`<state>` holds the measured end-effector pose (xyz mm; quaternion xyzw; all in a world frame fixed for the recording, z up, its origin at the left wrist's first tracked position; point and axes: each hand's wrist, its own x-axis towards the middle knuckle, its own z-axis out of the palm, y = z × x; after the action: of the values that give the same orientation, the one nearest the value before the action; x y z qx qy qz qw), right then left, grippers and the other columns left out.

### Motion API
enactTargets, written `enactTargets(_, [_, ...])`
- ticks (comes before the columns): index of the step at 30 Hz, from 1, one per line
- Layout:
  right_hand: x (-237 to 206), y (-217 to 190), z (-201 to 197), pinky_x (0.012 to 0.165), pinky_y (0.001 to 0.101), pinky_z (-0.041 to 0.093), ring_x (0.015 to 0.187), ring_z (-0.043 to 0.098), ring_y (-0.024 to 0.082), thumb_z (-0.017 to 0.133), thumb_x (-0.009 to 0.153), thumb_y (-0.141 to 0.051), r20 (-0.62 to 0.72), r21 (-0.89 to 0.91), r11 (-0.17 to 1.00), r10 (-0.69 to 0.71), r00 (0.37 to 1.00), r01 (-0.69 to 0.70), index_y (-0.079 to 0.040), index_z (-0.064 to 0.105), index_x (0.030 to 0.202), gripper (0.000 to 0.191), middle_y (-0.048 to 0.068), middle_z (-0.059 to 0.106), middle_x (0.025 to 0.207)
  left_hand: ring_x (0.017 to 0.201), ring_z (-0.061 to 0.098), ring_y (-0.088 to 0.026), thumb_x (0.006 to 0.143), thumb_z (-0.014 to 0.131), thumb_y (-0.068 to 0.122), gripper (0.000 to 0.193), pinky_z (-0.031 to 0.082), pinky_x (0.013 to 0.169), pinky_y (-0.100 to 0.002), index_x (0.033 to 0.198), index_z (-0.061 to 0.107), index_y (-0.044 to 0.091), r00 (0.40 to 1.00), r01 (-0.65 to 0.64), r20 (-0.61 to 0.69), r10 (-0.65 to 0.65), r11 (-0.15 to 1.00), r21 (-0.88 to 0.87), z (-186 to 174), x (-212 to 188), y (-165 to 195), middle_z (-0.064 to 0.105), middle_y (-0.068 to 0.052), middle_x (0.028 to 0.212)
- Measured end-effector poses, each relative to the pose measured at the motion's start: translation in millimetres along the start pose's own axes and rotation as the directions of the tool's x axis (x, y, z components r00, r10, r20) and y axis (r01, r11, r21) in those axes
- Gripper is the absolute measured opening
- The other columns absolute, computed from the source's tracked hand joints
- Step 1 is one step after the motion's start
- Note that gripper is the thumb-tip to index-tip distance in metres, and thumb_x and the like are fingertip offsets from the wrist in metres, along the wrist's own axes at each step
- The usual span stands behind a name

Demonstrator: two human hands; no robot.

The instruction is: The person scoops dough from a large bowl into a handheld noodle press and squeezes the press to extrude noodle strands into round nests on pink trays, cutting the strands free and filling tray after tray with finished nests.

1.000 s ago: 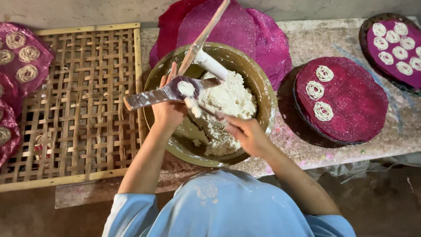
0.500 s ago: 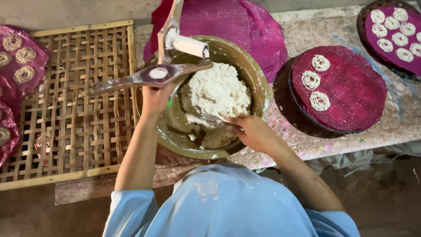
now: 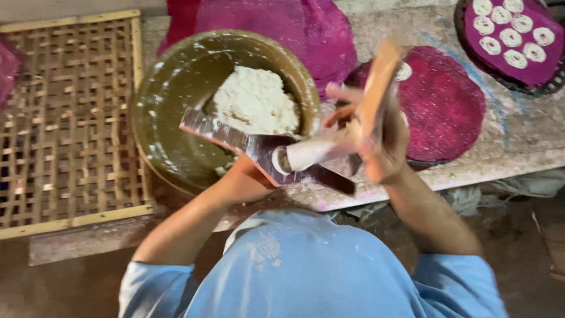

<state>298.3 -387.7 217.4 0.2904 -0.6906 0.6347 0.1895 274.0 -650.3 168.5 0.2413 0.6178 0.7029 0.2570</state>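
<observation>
So the flat metal press plate with the short white tube in its middle (image 3: 268, 154) now sits low over the near rim of the big round olive-green bowl (image 3: 170, 118), tilted, with the left hand (image 3: 247, 179) under it, grip clamped on the plate from below. Half a second ago that plate was held up at the far-left rim, so it has swung down toward the body. The right hand (image 3: 379, 138) has left the bowl, where it was digging in the dough, and now holds the wooden lever piece (image 3: 376, 88) upright just right of the bowl, fingers closed around it; it's blurry. The lump of white dough (image 3: 256, 100) sits inside the bowl at the far side. Right of the hands lies a round magenta cloth-covered mat (image 3: 447, 106) on the stone surface (image 3: 518, 141), another with white spirals (image 3: 509, 38) at the far right. A woven bamboo tray (image 3: 65, 118) lies left.
</observation>
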Motion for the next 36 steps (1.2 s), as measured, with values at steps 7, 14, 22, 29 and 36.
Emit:
enactTargets(7, [-59.2, -37.6, -87.1, 0.098, 0.0495, 0.06, 0.121, 0.064, 0.05, 0.065, 0.098, -0.029, 0.389, -0.405, 0.783, -0.321, 0.863, 0.473, -0.011, 0.048, 0.132, 0.042, 0.026, 0.058, 0.139, 0.118, 0.065, -0.018, 0.075, 0.071, -0.008, 0.053, 0.052, 0.104, -0.036, 0.125, 0.062, 0.01, 0.948, 0.302, 0.295, -0.12, 0.631, -0.715, 116.7, 45.4, 24.2, 0.069, -0.004, 0.122])
enactTargets(14, [-100.9, -49.5, -196.7, 0.129, 0.0437, 0.033, 0.157, 0.039, 0.032, 0.072, 0.106, -0.041, 0.171, -0.122, 0.981, 0.172, 0.97, -0.153, -0.007, 0.024, 0.165, 0.084, 0.016, 0.035, 0.169, 0.115, 0.067, -0.025, 0.08, 0.077, 0.015, 0.045, 0.052, 0.102, -0.039, 0.123, 0.065, 0.008, 0.935, 0.017, 0.35, -0.049, 0.995, 0.094, 199.7, 153.0, 0.7, 0.071, -0.011, 0.119])
enactTargets(22, [-193.4, 6.6, -353.5, 0.1, 0.043, 0.034, 0.127, 0.045, 0.025, 0.093, 0.07, -0.042, 0.421, 0.235, 0.46, 0.746, 0.516, -0.856, 0.001, 0.028, 0.163, 0.122, 0.016, 0.048, 0.151, 0.116, 0.069, -0.032, 0.084, 0.081, 0.036, 0.056, 0.054, 0.107, -0.041, 0.127, 0.064, 0.004, 0.968, -0.247, 0.186, 0.171, 0.797, 0.551, 232.5, 247.3, -65.7, 0.07, -0.019, 0.123])
enactTargets(29, [-214.8, 13.4, -414.0, 0.098, 0.0437, 0.039, 0.12, 0.053, 0.025, 0.091, 0.062, -0.043, 0.201, 0.335, 0.452, 0.823, 0.531, -0.827, -0.003, 0.029, 0.155, 0.119, 0.016, 0.053, 0.139, 0.108, 0.066, -0.026, 0.1, 0.06, 0.02, 0.071, 0.062, 0.076, -0.037, 0.16, 0.022, 0.014, 0.837, 0.257, -0.538, -0.098, 0.939, 0.229, 198.8, 270.9, -195.6, 0.051, -0.02, 0.147])
enactTargets(36, [-179.0, 10.9, -409.2, 0.109, 0.0449, 0.045, 0.123, 0.059, 0.028, 0.077, 0.079, -0.061, 0.278, 0.283, 0.462, 0.799, 0.533, -0.84, 0.002, 0.035, 0.153, 0.107, 0.018, 0.058, 0.131, 0.078, 0.068, -0.024, 0.103, 0.049, 0.023, 0.061, 0.056, 0.071, -0.036, 0.162, 0.035, 0.029, 0.801, 0.537, -0.492, -0.342, 0.772, 0.339, 140.5, 310.6, -206.4, 0.071, -0.01, 0.12])
